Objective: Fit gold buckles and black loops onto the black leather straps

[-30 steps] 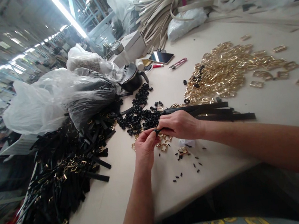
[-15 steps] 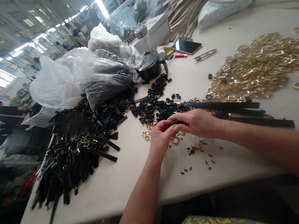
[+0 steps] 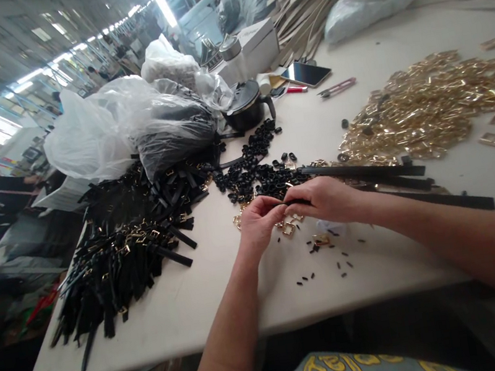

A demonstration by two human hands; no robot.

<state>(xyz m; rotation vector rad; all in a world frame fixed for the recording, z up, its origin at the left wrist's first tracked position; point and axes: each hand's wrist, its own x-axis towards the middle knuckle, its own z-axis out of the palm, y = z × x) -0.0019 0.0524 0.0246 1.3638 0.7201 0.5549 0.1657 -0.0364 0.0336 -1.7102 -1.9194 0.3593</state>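
A short black strap (image 3: 298, 202) runs between my two hands above the table, mostly covered by fingers. My right hand (image 3: 325, 199) is closed around it, thumb and fingers pinching. At the strap's left end, my left hand (image 3: 256, 223) pinches with thumb and forefinger; the exact spot it grips is partly hidden. Gold square buckles (image 3: 288, 228) lie just under my hands. Behind them spreads a heap of small black loops (image 3: 255, 175). Tiny black pieces (image 3: 306, 277) are scattered in front, near a single gold buckle (image 3: 321, 240).
Black straps with buckles (image 3: 130, 248) are piled at the left. Long black strips (image 3: 432, 197) lie right of my hands, before a heap of gold fittings (image 3: 423, 107). Farther back are plastic bags (image 3: 172, 122), a black lidded mug (image 3: 244, 106), a phone (image 3: 306, 74) and pink snips (image 3: 337, 88).
My hands have drawn slightly apart, the left one shifting a little to the left. The whole view has moved slightly; the piles look the same.
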